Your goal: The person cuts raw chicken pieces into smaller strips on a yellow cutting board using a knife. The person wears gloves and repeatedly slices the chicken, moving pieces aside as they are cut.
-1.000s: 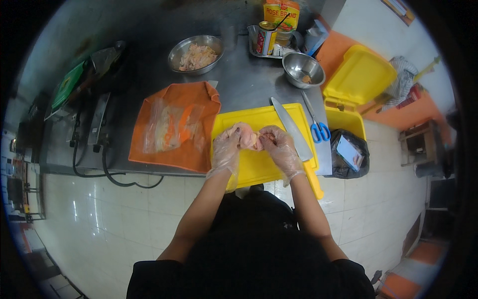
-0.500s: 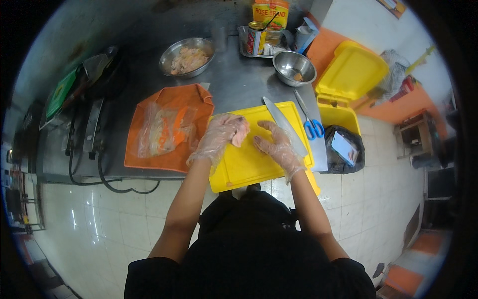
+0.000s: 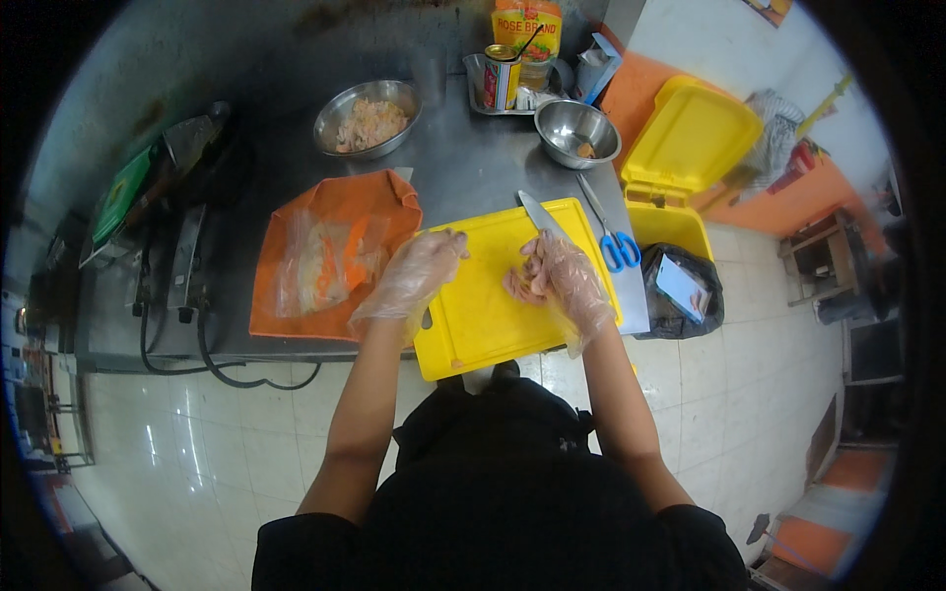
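Observation:
Both my hands wear clear plastic gloves over a yellow cutting board (image 3: pixel 483 330). My right hand (image 3: pixel 574 281) curls round pinkish raw meat (image 3: pixel 525 281), which looks like chicken, at the right half of the board. Partly covered by that hand, a knife (image 3: pixel 538 214) lies along the board's right side with its blade toward the far edge. My left hand (image 3: pixel 429 268) is above the board's left edge with its fingers curled closed. Whatever those fingers hold, if anything, is hidden.
An orange cloth (image 3: pixel 291 212) with a plastic bag (image 3: pixel 320 266) lies left. Behind stand a metal bowl of raw meat (image 3: pixel 370 123) and a smaller metal bowl (image 3: pixel 576 133). Blue-handled scissors (image 3: pixel 619 251) lie right, near an open yellow bin (image 3: pixel 680 231). A stove (image 3: pixel 187 256) is far left.
The meat that was in my left hand no longer shows there; meat now shows in my right hand. My right fingers, spread before, have closed, and that hand now covers part of the knife.

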{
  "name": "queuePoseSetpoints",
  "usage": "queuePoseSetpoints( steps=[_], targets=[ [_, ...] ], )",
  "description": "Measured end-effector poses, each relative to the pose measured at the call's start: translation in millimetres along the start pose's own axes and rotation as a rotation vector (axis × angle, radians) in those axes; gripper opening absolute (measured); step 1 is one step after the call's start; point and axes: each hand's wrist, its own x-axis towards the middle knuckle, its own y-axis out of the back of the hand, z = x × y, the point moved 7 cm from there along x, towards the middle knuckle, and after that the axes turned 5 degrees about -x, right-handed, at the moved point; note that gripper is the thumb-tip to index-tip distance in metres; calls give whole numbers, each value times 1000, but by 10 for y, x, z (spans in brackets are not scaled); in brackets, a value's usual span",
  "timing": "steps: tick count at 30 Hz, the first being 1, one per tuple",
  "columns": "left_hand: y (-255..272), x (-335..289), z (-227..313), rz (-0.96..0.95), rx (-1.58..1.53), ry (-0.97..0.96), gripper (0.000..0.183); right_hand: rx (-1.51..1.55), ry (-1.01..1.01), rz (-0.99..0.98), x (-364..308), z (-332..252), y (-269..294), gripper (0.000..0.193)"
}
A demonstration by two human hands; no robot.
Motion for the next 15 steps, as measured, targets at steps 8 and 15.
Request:
queuePoseSetpoints(
  steps=[8, 15],
  targets=[
    [-318, -238, 224, 100, 5, -571, 35, 252, -36, -122, -88, -31, -192, 63],
    [-918, -16, 37, -244, -787, -343, 25, -114, 225, -179, -167, -83, -400, 66]
  ],
)
